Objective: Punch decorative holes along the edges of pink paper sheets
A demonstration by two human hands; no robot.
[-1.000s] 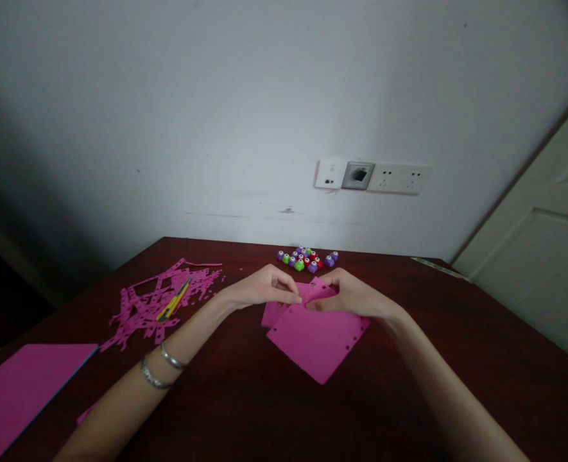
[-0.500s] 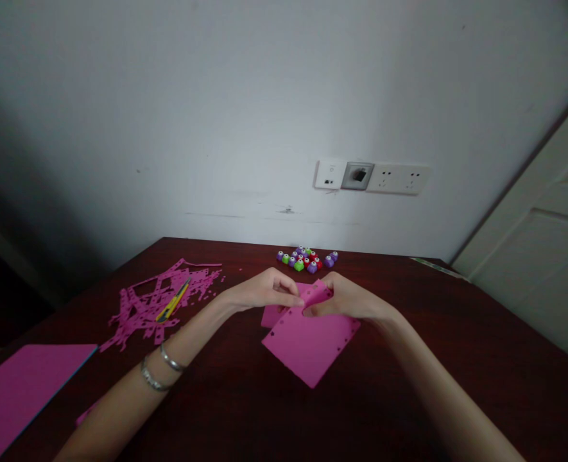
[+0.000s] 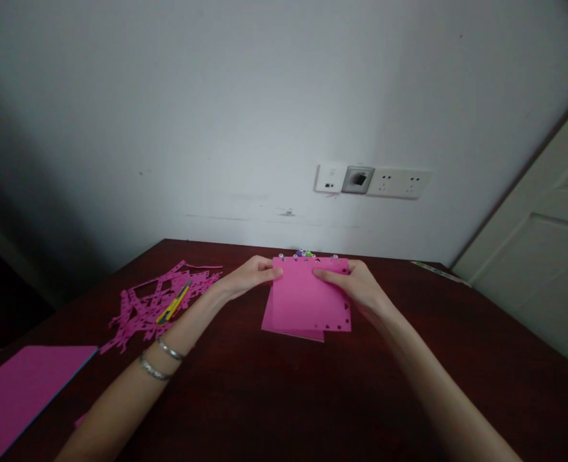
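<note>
A square pink sheet of paper (image 3: pixel 307 295) is held up above the table, with small punched holes along its edges. My left hand (image 3: pixel 251 277) pinches its upper left edge, thumb in front. At the upper right, my right hand (image 3: pixel 358 282) grips it, the thumb lying across the front face. The fingers of both hands are partly hidden behind the paper. Below and behind it lies another pink sheet (image 3: pixel 296 335), mostly covered. Several small craft punches (image 3: pixel 303 253) in purple and green peek out over the held sheet's top edge.
A heap of pink paper scraps (image 3: pixel 139 308) lies at the left of the dark red table (image 3: pixel 264 398), with a yellow utility knife (image 3: pixel 174 303) on top. A larger pink stack (image 3: pixel 28 391) sits front left. A thin strip (image 3: pixel 440 272) lies back right, and wall sockets (image 3: pixel 399 183) are behind.
The held pink sheet has turned from a diamond position to nearly square and risen, now covering most of the craft punches. My hands have moved apart to its two sides.
</note>
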